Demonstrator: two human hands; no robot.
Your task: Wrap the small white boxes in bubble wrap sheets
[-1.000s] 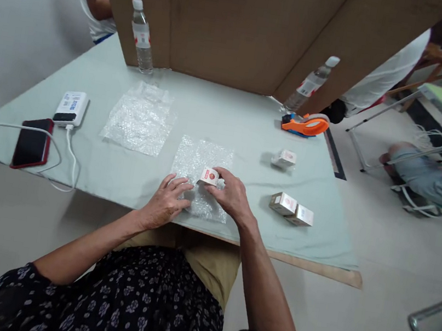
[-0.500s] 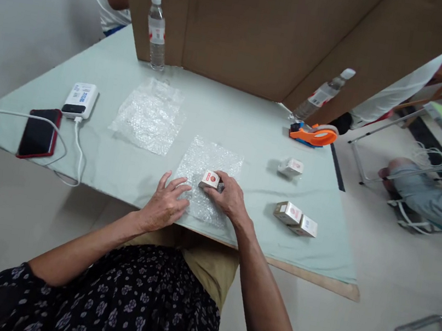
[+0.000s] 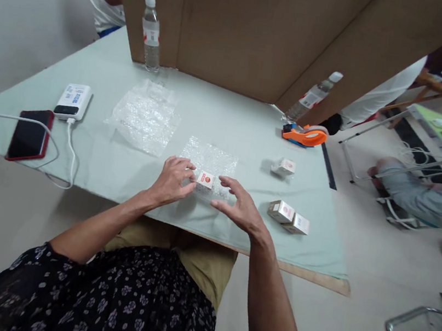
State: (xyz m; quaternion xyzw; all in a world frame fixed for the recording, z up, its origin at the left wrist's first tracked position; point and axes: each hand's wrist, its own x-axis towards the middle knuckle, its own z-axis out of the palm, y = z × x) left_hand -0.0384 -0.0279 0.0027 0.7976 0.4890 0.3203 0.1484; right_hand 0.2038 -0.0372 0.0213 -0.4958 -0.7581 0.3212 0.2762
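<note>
4 small boxes, 2 bubble wrap sheets, 2 bottles. Left hand [image 3: 171,180] fingers pinch one small box [image 3: 205,179] on the bubble wrap sheet [image 3: 208,163] near table [image 3: 231,123] front edge; right hand [image 3: 239,210] open, just beside it. Box pair [image 3: 288,217] near the front right corner; bare cloth between. Box print unreadable

Small box [image 3: 205,179] on bubble wrap [image 3: 209,162]

- Bright, even indoor light falls from above; colours are pale and slightly washed.
- Shadows are soft: a faint one lies under the left hand [image 3: 171,180] on the worktop [image 3: 226,127].
- The bubble wrap sheet [image 3: 144,115] glints mildly.
- Wide-lens distortion bends the worktop's edges and the cardboard screen [image 3: 242,25].
- Focus is fairly sharp at the centre and softer toward the corners.
</note>
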